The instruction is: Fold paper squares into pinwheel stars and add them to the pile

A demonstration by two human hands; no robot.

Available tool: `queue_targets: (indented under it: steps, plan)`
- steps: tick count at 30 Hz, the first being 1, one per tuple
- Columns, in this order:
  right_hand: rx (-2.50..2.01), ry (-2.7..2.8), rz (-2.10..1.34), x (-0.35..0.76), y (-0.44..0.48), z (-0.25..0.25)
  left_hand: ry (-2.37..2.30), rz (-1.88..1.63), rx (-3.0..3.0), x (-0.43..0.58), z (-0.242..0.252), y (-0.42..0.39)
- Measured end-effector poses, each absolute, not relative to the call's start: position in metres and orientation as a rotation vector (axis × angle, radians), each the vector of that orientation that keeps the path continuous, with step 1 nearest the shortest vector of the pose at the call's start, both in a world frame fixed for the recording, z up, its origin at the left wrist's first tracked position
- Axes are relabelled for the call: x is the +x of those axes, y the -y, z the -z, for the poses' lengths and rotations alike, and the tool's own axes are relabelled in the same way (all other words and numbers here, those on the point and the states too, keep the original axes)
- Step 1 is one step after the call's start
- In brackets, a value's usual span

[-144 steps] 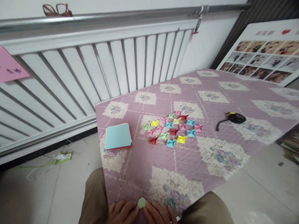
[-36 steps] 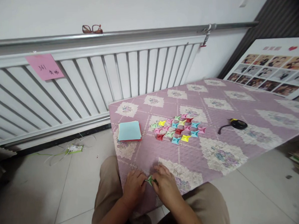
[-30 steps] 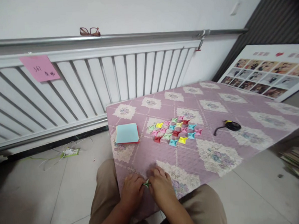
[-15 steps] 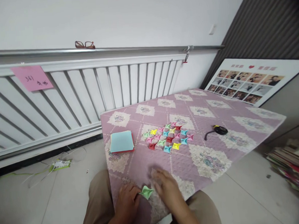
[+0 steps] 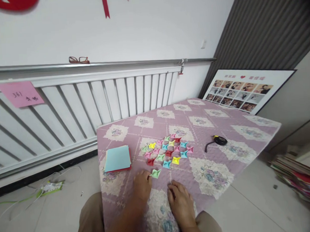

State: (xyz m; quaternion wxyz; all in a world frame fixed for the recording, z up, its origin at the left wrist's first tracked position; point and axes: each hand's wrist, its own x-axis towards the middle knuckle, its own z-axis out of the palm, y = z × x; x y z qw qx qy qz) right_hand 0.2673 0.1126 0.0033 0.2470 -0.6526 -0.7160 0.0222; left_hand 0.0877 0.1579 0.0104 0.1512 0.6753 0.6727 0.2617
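- Left hand point(image 5: 142, 185): fingertips pinched on the near-left tip of the green folded piece point(image 5: 155, 173); half a second ago it held that piece nearer the counter's front edge, and it has since moved it up toward the cluster.
- Right hand point(image 5: 180, 204): flat on the counter point(image 5: 219, 161), fingers loosely apart, holding nothing; earlier it worked the piece together with the left.
- Green folded piece: four-pointed, lying flat just in front of the cluster of folded pieces point(image 5: 168, 150); long axis cannot be told.
- Paper stack point(image 5: 117, 158): left of the cluster.
- Black tape measure point(image 5: 216, 141): right of the cluster.
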Motion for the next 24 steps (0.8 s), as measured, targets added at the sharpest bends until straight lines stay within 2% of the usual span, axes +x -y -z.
queue_targets:
  steps: [12,24]
  plan:
    - [-1.774,1.936,-0.073,0.271,-0.115,0.001,-2.015,-0.711,1.982,0.102,-0.009,-0.180]
    - [-1.768,1.931,-0.072,0.270,-0.115,-0.001,-1.928,-0.886,1.893,0.098,-0.001,-0.169]
